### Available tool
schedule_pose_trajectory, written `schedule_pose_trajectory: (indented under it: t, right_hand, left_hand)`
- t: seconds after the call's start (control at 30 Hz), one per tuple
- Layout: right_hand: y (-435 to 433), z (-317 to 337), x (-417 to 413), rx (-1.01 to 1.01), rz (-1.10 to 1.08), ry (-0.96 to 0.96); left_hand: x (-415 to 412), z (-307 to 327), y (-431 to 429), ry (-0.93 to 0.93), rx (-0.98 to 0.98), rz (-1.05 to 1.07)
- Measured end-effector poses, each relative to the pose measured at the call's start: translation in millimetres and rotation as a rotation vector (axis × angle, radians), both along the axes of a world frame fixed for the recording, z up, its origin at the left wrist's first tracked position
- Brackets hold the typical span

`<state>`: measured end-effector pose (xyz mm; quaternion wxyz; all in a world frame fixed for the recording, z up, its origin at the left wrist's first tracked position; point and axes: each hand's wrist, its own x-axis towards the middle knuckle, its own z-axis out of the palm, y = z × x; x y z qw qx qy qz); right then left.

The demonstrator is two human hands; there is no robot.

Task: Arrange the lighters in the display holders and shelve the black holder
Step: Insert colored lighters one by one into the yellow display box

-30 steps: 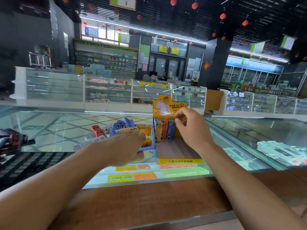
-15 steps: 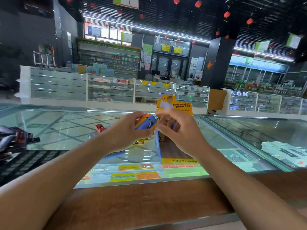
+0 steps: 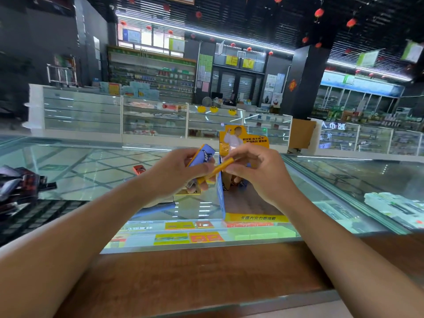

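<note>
**Lighter hand-off over glass: drop risk**

**Position.** The left hand (image 3: pixel 174 177) grips a bundle of lighters (image 3: pixel 203 154), blue one uppermost, above the counter (image 3: pixel 91 175) and just left of the holder (image 3: pixel 254 218). The right hand (image 3: pixel 263 177) pinches an orange lighter (image 3: pixel 221 168) between thumb and fingertips. The lighter's far end lies against the left fingers, and I cannot tell whether it is free of the bundle.

**Risks.**
- The pinch takes only one end of a slim, slick case, so it could twist out and strike the glass.
- Several smooth cases sit in one grip, and drawing one out may loosen its neighbours.
- The holder looks light. A nudge from the right wrist could shift or tip it and upset the row (image 3: pixel 237 181) at its back, which the hand mostly hides.
- A red lighter (image 3: pixel 139 169) lies well apart on the glass and is easily overlooked.
- A dark, blurred item (image 3: pixel 20 187) at the left edge may be the black holder. I cannot tell.

**Materials.**
- Lighters: flat, rectangular and glossy, with printed faces.
- Holder: printed card with a blue side wall, yellow front lip, tall yellow back card and plain brown floor.
- Counter: hard, reflective glass, edged by a wood-grain ledge (image 3: pixel 183 276).
</note>
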<state>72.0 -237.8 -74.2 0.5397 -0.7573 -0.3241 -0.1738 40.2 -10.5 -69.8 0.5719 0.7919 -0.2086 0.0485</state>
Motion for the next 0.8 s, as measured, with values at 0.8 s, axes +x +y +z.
schedule_pose_trajectory:
  t: [0.8]
  right_hand:
    - [-4, 4, 3, 0.161, -0.041, 0.223]
  left_hand:
    - [7, -2, -2, 0.084, -0.156, 0.181]
